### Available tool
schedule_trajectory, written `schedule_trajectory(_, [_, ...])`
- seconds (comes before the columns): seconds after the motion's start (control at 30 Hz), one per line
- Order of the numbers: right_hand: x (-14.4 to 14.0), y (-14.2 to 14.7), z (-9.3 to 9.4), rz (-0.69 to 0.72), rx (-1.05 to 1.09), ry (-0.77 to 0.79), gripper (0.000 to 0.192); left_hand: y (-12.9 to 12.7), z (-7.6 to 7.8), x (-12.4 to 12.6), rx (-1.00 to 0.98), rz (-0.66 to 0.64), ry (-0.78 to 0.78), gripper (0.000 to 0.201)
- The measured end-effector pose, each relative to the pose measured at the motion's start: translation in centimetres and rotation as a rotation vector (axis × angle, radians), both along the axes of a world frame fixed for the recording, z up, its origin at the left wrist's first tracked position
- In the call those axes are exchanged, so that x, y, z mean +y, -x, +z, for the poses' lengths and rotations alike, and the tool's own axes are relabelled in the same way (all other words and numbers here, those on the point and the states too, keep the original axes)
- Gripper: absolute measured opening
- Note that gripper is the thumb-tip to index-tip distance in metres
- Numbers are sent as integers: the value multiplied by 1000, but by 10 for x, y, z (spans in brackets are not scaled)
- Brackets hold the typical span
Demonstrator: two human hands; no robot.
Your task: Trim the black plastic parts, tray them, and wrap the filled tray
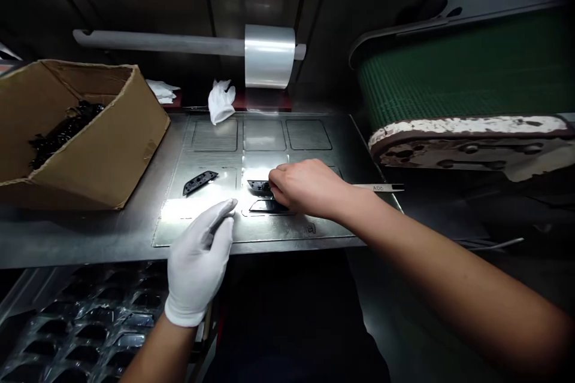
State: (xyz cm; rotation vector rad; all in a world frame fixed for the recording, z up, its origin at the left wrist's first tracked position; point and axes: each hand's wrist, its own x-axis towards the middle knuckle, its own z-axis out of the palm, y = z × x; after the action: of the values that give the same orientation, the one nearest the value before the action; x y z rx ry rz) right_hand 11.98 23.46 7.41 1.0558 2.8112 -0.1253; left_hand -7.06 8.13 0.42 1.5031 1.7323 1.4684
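bare right hand (305, 188) fingers pinching small black plastic part (259, 186), gloved left hand (200, 260) flat and released on metal worktop (112, 233), part could slip if pinched unevenly

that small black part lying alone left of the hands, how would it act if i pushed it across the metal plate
The black part looks thin and moulded, so probably light and stiff. It lies flat, so it likely slides rather than rolls. The metal plate looks smooth and shiny, so it may skid easily.
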Motion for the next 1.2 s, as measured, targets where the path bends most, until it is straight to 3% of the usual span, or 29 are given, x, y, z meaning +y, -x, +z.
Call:
schedule_trajectory(0.1, [0,6,-2,-5,-18,31,18,-1,2,-1,-5,36,11,31])
schedule_trajectory(0.2, [-6,-9,-1,-41,0,46,18,-1,5,-2,11,48,34,31])
schedule_trajectory(0.3, [-20,-54,-3,-192,144,40,19,0,7,-2,-12,52,42,31])
schedule_trajectory(0.4, [-33,-115,-17,-413,282,-88,20,-2,9,-3,-12,53,61,29])
schedule_trajectory(0.53, [-38,-178,-45,-439,260,-207,28,-3,17,-5,-42,79,171,29])
schedule_trajectory(0.63, [-38,-192,-56,-426,304,-179,23,-1,28,2,-31,111,245,26])
schedule_trajectory(0.7, [-38,-184,-53,-410,382,-188,25,2,35,12,84,83,215,29])
schedule_trajectory(0.83, [-40,-135,-31,-288,533,-121,31,11,37,43,469,-147,98,35])
schedule_trajectory(0.93, [-41,-84,-13,-158,351,-68,36,14,30,62,665,-259,129,33])
schedule_trajectory(1.03, [-39,-42,0,-84,133,-78,28,13,24,70,776,-315,134,26])
schedule_trajectory(1.2, [-30,-10,1,5,99,-62,26,11,23,71,819,-350,132,13])
